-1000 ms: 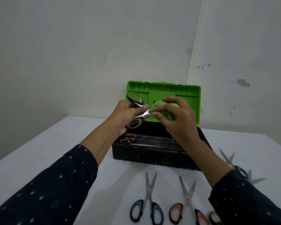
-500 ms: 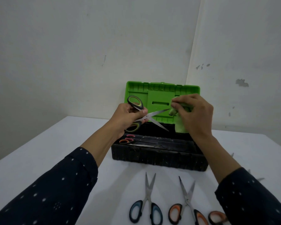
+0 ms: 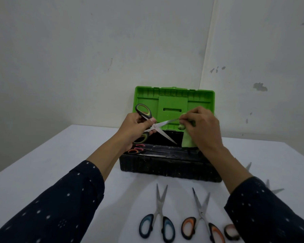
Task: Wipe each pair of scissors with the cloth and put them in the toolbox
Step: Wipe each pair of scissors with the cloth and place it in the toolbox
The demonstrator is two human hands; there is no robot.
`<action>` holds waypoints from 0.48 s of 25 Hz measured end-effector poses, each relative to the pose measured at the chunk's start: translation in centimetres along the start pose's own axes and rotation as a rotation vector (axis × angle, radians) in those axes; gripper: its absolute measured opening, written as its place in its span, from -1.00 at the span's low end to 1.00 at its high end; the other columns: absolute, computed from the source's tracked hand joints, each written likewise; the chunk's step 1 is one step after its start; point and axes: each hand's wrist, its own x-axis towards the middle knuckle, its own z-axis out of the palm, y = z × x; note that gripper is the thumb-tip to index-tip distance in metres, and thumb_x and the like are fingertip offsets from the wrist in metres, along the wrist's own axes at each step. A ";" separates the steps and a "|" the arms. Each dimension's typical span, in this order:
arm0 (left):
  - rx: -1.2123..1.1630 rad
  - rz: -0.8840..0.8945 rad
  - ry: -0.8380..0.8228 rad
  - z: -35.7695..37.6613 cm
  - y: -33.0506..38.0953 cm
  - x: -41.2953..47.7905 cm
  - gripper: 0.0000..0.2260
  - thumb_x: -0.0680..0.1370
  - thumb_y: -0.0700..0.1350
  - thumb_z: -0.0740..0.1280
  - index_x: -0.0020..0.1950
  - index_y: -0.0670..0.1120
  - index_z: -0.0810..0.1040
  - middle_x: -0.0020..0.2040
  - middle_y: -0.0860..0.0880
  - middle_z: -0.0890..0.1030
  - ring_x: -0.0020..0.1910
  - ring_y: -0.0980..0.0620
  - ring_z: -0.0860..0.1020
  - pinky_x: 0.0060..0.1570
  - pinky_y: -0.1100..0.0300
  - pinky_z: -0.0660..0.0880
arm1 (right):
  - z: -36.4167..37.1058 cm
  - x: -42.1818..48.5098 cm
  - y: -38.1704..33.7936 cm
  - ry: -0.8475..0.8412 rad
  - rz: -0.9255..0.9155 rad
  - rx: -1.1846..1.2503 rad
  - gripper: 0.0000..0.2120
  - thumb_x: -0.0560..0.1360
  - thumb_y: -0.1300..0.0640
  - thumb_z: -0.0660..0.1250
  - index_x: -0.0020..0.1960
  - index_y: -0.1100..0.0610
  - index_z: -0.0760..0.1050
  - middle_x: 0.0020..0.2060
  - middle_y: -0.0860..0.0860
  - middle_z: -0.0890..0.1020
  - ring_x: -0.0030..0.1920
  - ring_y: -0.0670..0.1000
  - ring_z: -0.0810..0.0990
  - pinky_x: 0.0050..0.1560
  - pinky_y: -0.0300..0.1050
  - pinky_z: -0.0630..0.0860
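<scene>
My left hand (image 3: 135,128) grips a pair of green-and-black handled scissors (image 3: 157,126) by the handles, blades spread open, above the toolbox. My right hand (image 3: 202,127) pinches a green cloth (image 3: 187,141) around the tip of the upper blade. The black toolbox (image 3: 165,167) stands open on the white table with its green lid (image 3: 174,102) upright behind. Inside its left end lie two pairs of scissors with orange and pink handles (image 3: 139,150).
On the table in front of the toolbox lie blue-handled scissors (image 3: 158,220), orange-handled scissors (image 3: 203,220) and a further handle (image 3: 231,231) at the frame's bottom. More scissor blades (image 3: 270,187) poke out behind my right sleeve. Walls meet in a corner behind the box.
The scissors' blades have opened. My right hand slid the cloth from near the pivot out along the upper blade to its tip.
</scene>
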 end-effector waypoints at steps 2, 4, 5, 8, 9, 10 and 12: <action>-0.025 -0.020 0.007 -0.2 0.0 0.0 -0.95 0.55 -0.22 0.37 -0.07 -0.20 0.56 -0.16 -0.19 0.65 -0.31 0.01 0.67 -0.32 0.25 0.56 | -1.1 0.6 0.5 0.059 0.049 0.029 -0.89 0.40 0.11 0.53 -0.08 0.08 0.72 -0.20 0.02 0.63 -0.16 0.09 0.59 -0.17 -0.17 0.40; -0.036 -0.028 0.027 -0.1 -0.1 0.3 -0.95 0.54 -0.20 0.39 -0.08 -0.17 0.57 -0.11 -0.21 0.65 -0.20 -0.07 0.69 -0.17 0.14 0.62 | -1.6 0.9 -1.1 0.101 -0.023 0.062 -0.89 0.39 0.11 0.55 -0.08 0.07 0.73 -0.19 0.02 0.65 -0.16 0.04 0.58 -0.17 -0.17 0.45; -0.029 -0.023 0.034 0.1 -0.2 0.4 -0.95 0.53 -0.18 0.40 -0.09 -0.14 0.58 -0.07 -0.22 0.66 -0.09 -0.15 0.68 -0.05 0.04 0.61 | -1.3 0.8 -2.2 0.088 -0.083 0.068 -0.89 0.39 0.11 0.55 -0.08 0.07 0.72 -0.18 0.02 0.65 -0.15 0.03 0.57 -0.17 -0.15 0.47; -0.040 0.007 0.008 0.8 0.2 0.3 -0.95 0.53 -0.17 0.41 -0.14 -0.10 0.60 -0.10 -0.18 0.67 0.01 -0.18 0.65 0.07 -0.05 0.56 | 0.4 -0.1 -4.4 -0.001 -0.207 0.053 -0.89 0.40 0.11 0.53 -0.08 0.08 0.71 -0.16 0.03 0.65 -0.13 0.07 0.56 -0.19 -0.11 0.49; -0.043 0.014 0.008 0.9 0.3 0.2 -0.94 0.53 -0.18 0.40 -0.15 -0.10 0.60 -0.14 -0.14 0.67 -0.02 -0.15 0.65 0.04 -0.02 0.58 | 0.9 -0.2 -4.4 -0.010 -0.213 0.055 -0.89 0.41 0.11 0.52 -0.08 0.08 0.71 -0.16 0.03 0.64 -0.13 0.08 0.56 -0.20 -0.10 0.49; -0.051 0.016 0.018 0.9 0.3 0.1 -0.92 0.54 -0.19 0.40 -0.16 -0.10 0.60 -0.18 -0.10 0.66 -0.05 -0.12 0.65 -0.02 0.02 0.59 | 1.2 -0.2 -4.2 -0.012 -0.207 0.061 -0.90 0.41 0.11 0.52 -0.08 0.08 0.70 -0.16 0.03 0.64 -0.12 0.08 0.56 -0.20 -0.09 0.50; -0.081 0.012 0.044 0.5 0.4 -0.2 -0.91 0.54 -0.21 0.38 -0.17 -0.12 0.59 -0.22 -0.08 0.63 -0.12 -0.10 0.64 -0.18 0.13 0.58 | 1.3 0.1 -3.6 -0.011 -0.191 0.063 -0.91 0.42 0.10 0.52 -0.10 0.08 0.71 -0.16 0.02 0.63 -0.12 0.06 0.55 -0.20 -0.10 0.48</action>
